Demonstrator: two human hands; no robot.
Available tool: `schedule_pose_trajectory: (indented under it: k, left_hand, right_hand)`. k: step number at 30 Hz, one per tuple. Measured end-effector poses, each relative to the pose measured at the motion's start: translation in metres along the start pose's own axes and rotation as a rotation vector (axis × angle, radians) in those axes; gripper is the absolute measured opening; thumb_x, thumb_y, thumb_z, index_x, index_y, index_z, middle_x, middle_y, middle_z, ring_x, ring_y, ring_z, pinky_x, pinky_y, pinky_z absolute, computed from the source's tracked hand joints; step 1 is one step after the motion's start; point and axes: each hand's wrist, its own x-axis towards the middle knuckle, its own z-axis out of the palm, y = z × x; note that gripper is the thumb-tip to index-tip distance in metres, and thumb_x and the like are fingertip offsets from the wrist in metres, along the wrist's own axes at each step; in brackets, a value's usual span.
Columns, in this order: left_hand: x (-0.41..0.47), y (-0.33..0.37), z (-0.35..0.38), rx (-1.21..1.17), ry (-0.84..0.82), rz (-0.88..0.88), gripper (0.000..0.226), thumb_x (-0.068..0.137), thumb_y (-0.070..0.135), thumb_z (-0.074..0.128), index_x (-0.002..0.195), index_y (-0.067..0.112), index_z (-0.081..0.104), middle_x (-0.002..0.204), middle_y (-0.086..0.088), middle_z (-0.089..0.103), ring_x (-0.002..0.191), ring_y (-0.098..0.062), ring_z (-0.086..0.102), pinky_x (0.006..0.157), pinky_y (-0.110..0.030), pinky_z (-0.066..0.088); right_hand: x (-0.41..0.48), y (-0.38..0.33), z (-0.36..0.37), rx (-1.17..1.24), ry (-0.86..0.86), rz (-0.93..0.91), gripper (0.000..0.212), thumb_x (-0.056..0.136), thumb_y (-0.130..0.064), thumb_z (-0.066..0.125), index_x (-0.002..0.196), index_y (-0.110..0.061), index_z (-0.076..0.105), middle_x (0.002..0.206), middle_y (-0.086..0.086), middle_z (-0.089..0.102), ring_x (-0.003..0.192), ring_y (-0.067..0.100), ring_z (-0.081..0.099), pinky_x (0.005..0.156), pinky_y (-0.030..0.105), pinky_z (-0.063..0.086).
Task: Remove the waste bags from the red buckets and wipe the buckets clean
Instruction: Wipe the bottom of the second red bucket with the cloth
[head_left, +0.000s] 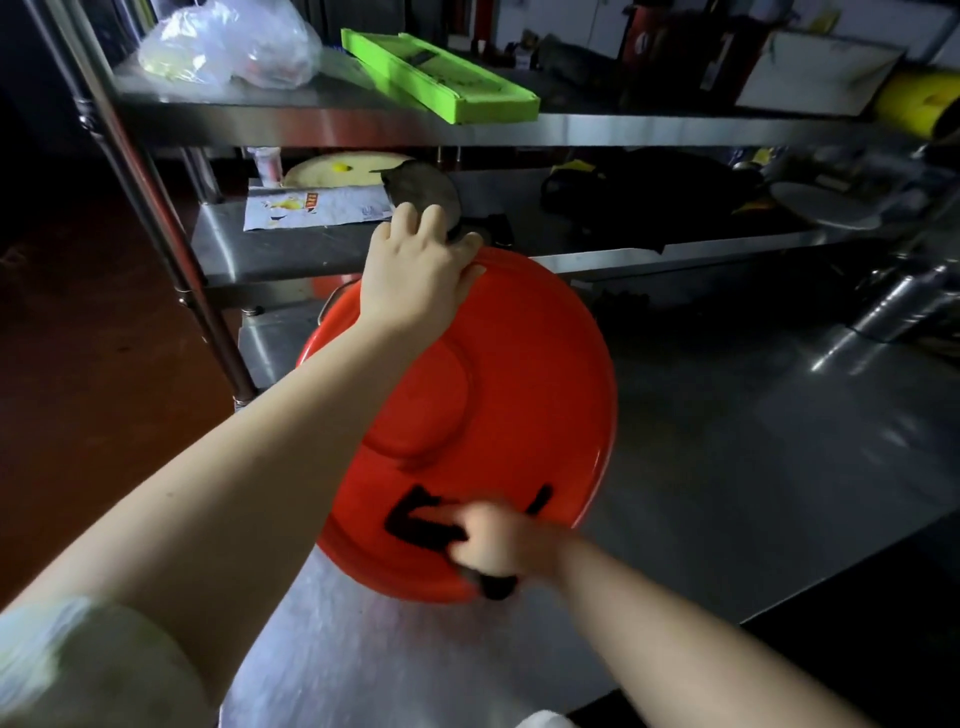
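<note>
A red bucket (524, 374) lies tipped on the steel table, its round bottom facing me, with black marks painted on its side. My left hand (415, 270) grips the bucket's far upper edge, fingers curled over it. My right hand (498, 545), blurred, holds a dark cloth (496, 587) against the bucket's near lower side, over the black marks. A metal handle (332, 301) shows at the bucket's left. No waste bag is visible.
The steel table (753, 441) stretches right. Behind stands a steel rack (332, 124) with a green tray (441, 67), a clear plastic bag (228, 47), papers (317, 208) and dark items. A steel container (904, 306) lies at right. Red floor at left.
</note>
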Motion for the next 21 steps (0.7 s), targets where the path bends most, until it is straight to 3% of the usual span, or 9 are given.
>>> schedule_pose_trajectory:
  k: [2, 5, 9, 12, 14, 16, 18, 21]
  left_hand:
    - [0.005, -0.001, -0.002, -0.028, -0.005, 0.032, 0.03, 0.088, 0.041, 0.058, 0.107, 0.02, 0.068, 0.093, -0.013, 0.054, 0.087, -0.036, 0.05, 0.067, -0.039, 0.04]
    - [0.012, -0.003, -0.001, -0.09, -0.045, 0.056, 0.029, 0.086, 0.038, 0.063, 0.108, 0.02, 0.07, 0.092, -0.011, 0.054, 0.09, -0.036, 0.049, 0.068, -0.038, 0.039]
    - [0.028, -0.009, -0.003, -0.178, -0.182, 0.161, 0.041, 0.085, 0.033, 0.059, 0.126, 0.028, 0.062, 0.107, -0.008, 0.057, 0.105, -0.037, 0.045, 0.084, -0.043, 0.036]
    - [0.04, -0.012, -0.018, -0.141, -0.345, -0.018, 0.066, 0.083, 0.036, 0.067, 0.143, 0.037, 0.039, 0.13, -0.007, 0.048, 0.122, -0.035, 0.037, 0.096, -0.045, 0.033]
    - [0.023, -0.018, -0.03, -0.188, -0.316, -0.308, 0.067, 0.079, 0.026, 0.071, 0.14, 0.032, 0.043, 0.126, -0.011, 0.05, 0.117, -0.037, 0.043, 0.093, -0.045, 0.041]
    - [-0.019, -0.022, -0.037, -0.252, -0.238, -0.545, 0.05, 0.078, 0.015, 0.066, 0.126, 0.024, 0.058, 0.116, -0.012, 0.058, 0.107, -0.038, 0.051, 0.086, -0.044, 0.047]
    - [-0.068, -0.019, -0.041, -0.34, -0.137, -0.648, 0.038, 0.077, 0.017, 0.07, 0.116, 0.02, 0.066, 0.105, -0.011, 0.064, 0.1, -0.036, 0.057, 0.084, -0.041, 0.048]
    - [-0.104, -0.004, -0.041, -0.394, -0.031, -0.668, 0.037, 0.085, 0.025, 0.069, 0.12, 0.016, 0.065, 0.101, -0.009, 0.066, 0.099, -0.033, 0.056, 0.085, -0.037, 0.044]
  right_hand:
    - [-0.001, 0.027, -0.032, -0.555, -0.016, 0.207, 0.051, 0.095, -0.026, 0.046, 0.143, -0.041, 0.038, 0.148, 0.006, 0.041, 0.13, 0.035, 0.036, 0.11, 0.043, 0.023]
    - [0.011, 0.034, -0.054, -0.976, 0.017, 0.355, 0.041, 0.097, -0.029, 0.038, 0.136, -0.033, 0.047, 0.143, 0.008, 0.037, 0.128, 0.039, 0.029, 0.105, 0.05, 0.023]
    - [0.022, 0.026, -0.047, -1.006, 0.119, 0.392, 0.035, 0.092, -0.025, 0.044, 0.123, -0.028, 0.061, 0.126, 0.005, 0.05, 0.117, 0.035, 0.036, 0.096, 0.045, 0.028]
    - [0.022, 0.027, -0.041, -0.999, 0.191, 0.384, 0.034, 0.092, -0.023, 0.045, 0.121, -0.025, 0.063, 0.123, 0.004, 0.051, 0.116, 0.034, 0.037, 0.094, 0.044, 0.029]
    - [0.02, 0.033, -0.044, -0.929, 0.223, 0.387, 0.035, 0.092, -0.022, 0.044, 0.122, -0.025, 0.062, 0.124, 0.004, 0.051, 0.118, 0.034, 0.037, 0.096, 0.044, 0.029]
    - [0.018, 0.038, -0.049, -0.854, 0.196, 0.393, 0.038, 0.094, -0.023, 0.04, 0.127, -0.027, 0.057, 0.132, 0.006, 0.048, 0.125, 0.035, 0.035, 0.101, 0.046, 0.027]
    - [0.015, 0.042, -0.05, -0.803, 0.12, 0.425, 0.042, 0.096, -0.023, 0.035, 0.136, -0.029, 0.048, 0.142, 0.008, 0.04, 0.132, 0.038, 0.029, 0.105, 0.049, 0.023]
    - [0.006, 0.04, -0.041, -0.73, 0.049, 0.438, 0.045, 0.097, -0.021, 0.033, 0.14, -0.031, 0.041, 0.147, 0.007, 0.033, 0.134, 0.039, 0.025, 0.108, 0.052, 0.022]
